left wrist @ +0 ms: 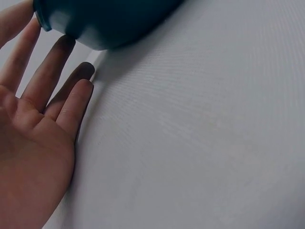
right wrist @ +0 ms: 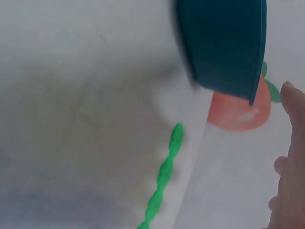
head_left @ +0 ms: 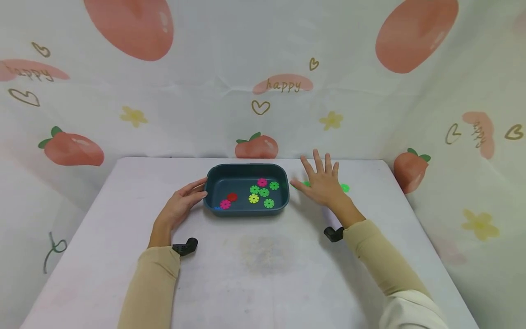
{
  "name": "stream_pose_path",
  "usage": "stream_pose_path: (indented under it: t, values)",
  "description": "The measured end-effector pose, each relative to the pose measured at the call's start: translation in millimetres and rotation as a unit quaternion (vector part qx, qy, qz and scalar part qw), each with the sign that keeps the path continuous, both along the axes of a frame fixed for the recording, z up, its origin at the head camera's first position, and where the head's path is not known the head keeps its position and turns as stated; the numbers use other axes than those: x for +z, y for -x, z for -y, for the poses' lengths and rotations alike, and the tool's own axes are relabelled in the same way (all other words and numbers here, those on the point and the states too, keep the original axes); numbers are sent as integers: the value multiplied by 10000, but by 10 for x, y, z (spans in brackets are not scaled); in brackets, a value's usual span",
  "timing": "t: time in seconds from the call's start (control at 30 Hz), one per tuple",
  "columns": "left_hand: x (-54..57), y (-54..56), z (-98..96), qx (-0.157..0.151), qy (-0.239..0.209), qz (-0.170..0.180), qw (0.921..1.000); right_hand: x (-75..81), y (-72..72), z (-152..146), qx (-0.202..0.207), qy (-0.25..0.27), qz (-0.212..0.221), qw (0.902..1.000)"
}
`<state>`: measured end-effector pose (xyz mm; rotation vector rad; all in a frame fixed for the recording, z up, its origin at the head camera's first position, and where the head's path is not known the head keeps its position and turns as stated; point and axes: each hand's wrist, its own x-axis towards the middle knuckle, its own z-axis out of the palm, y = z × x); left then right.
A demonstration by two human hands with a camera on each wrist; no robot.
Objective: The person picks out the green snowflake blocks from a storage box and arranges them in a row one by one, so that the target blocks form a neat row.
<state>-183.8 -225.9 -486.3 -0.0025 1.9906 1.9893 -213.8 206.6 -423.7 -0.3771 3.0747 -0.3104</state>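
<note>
A dark teal rectangular basin stands near the back of the table. Inside lie notched plastic discs: several green ones, two pink, one yellow disc, one red disc and a bit of blue. My left hand touches the basin's left end with fairly straight fingertips, as the left wrist view also shows. To the right of the basin, my right hand hovers with fingers spread, holding nothing. Beneath it runs a green chain of linked pieces, partly hidden by the hand in the head view.
The white tabletop has a faint brownish stain in front of the basin. A patterned cloth hangs right behind the table's back edge and along its sides. Black wrist mounts stick out from both forearms.
</note>
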Motion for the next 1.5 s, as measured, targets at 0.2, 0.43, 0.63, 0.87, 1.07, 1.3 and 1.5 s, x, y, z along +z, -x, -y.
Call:
stream_pose_path:
  t: [0.2, 0.43, 0.63, 0.87, 1.07, 1.3, 1.5]
  values:
    - [-26, 16, -67, -18, -50, 43, 10000, 14, 1, 74, 134, -218, 41, 9997]
    - [8, 2, -55, -1, -72, 51, 10000, -13, 27, 264, 421, -364, -53, 9984]
    - [0, 14, -53, 4, -105, 35, 9999, -32, 25, 435, 731, -527, -157, 9958]
    - [-5, -9, -38, 27, 15, 37, 10000, -18, 6, 601, 1134, -523, -228, 9919]
    - [-8, -25, -12, 67, 29, 55, 10000, -40, 9, 723, 1369, -477, -191, 9893]
    - [1, -23, 1, 62, 40, 6, 10000, -34, 7, 848, 1529, -320, -199, 9875]
    - [2, -27, 6, 47, 107, -4, 9999, -85, 24, 977, 1796, -35, -287, 9833]
